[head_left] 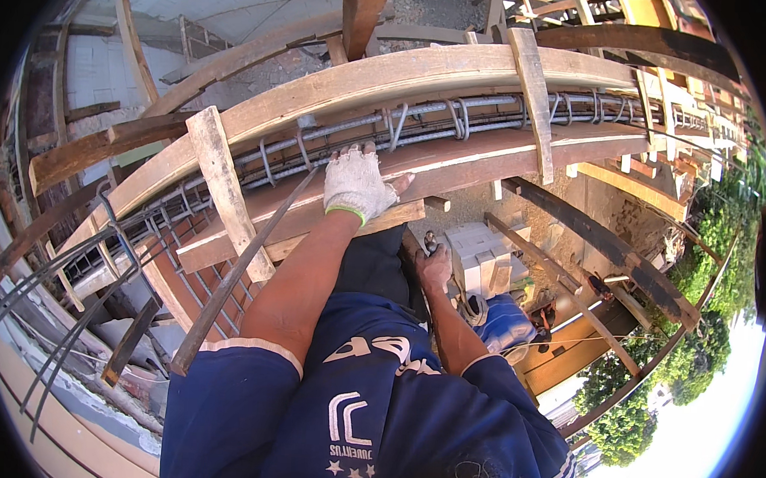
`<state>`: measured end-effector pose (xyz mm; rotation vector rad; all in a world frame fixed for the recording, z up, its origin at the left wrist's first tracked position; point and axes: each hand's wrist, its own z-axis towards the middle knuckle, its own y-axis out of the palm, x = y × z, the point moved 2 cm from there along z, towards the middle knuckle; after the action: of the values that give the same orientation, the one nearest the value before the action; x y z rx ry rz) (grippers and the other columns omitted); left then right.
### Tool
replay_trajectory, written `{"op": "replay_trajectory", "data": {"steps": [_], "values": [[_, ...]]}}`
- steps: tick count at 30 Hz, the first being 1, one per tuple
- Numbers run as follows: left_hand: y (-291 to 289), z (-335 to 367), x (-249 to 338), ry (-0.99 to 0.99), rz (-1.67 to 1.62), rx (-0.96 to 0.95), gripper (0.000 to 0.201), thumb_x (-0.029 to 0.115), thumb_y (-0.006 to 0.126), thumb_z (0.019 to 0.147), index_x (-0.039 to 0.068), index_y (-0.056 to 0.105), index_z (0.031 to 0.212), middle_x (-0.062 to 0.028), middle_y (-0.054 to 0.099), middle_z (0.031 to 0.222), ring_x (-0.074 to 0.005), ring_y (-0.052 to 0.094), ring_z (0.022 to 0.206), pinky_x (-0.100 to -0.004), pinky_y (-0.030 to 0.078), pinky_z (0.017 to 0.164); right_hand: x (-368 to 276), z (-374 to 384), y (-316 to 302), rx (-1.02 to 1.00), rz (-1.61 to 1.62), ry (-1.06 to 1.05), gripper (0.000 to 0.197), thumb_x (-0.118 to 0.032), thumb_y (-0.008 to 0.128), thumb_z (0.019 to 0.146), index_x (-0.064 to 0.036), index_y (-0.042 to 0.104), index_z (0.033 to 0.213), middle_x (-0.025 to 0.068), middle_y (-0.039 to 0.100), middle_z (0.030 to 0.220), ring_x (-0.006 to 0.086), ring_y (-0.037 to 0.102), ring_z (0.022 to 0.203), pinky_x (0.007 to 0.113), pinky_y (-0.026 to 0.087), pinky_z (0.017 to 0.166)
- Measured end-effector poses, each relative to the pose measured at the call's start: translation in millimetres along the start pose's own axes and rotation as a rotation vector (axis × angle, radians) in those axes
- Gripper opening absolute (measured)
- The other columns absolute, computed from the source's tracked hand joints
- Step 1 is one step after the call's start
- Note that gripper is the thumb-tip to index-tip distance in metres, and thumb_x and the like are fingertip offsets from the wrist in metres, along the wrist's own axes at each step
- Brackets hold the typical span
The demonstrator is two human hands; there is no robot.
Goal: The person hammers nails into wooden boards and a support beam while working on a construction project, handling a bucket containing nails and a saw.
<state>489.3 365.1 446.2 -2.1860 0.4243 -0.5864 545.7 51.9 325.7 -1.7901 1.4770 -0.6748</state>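
Observation:
My left hand, in a pale knit work glove with bare fingertips, grips the near board of a long wooden beam form. Its fingers bend over the board's inner edge, and the thumb stretches out to the right. Inside the form runs a cage of steel reinforcing bars with stirrups. A long, narrow dark strip slants past the glove toward my left sleeve. Lower down, beside my dark trousers, my bare right hand is closed around something I cannot make out; a small metallic end pokes out above its fingers.
Short wooden cleats cross the form's top. Loose bent rebar sticks out at the left. Dark timbers span the drop at the right. Below lie pale blocks and a blue container. Part of another person shows at the right.

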Motion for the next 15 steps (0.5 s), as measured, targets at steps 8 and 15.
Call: {"op": "replay_trajectory", "data": {"steps": [8,15], "values": [[1.5,-5.8,-2.4,-0.034,-0.001,0.063,0.108,0.078,0.055,0.082,-0.004,0.038,0.15,-0.0262,0.041,0.153,-0.0382,0.036,0.146,-0.0495,0.02,0.124,-4.0,-4.8,-2.6,-0.014,0.014,-0.035,0.048,-0.039,0.066,0.084,-0.0009,0.056,0.11,0.0275,0.061,0.119,0.0475,0.062,0.109,0.057,0.05,0.091],[-9.1,-2.0,3.4,-0.03,0.022,-0.044,0.097,0.075,0.057,0.084,-0.003,0.05,0.141,-0.0263,0.055,0.14,-0.0365,0.051,0.134,-0.046,0.036,0.116,-2.5,-1.9,9.2,0.02,0.018,-0.033,0.051,-0.035,0.066,0.082,0.0004,0.056,0.117,0.0272,0.064,0.116,0.0463,0.065,0.106,0.054,0.053,0.092]]}}
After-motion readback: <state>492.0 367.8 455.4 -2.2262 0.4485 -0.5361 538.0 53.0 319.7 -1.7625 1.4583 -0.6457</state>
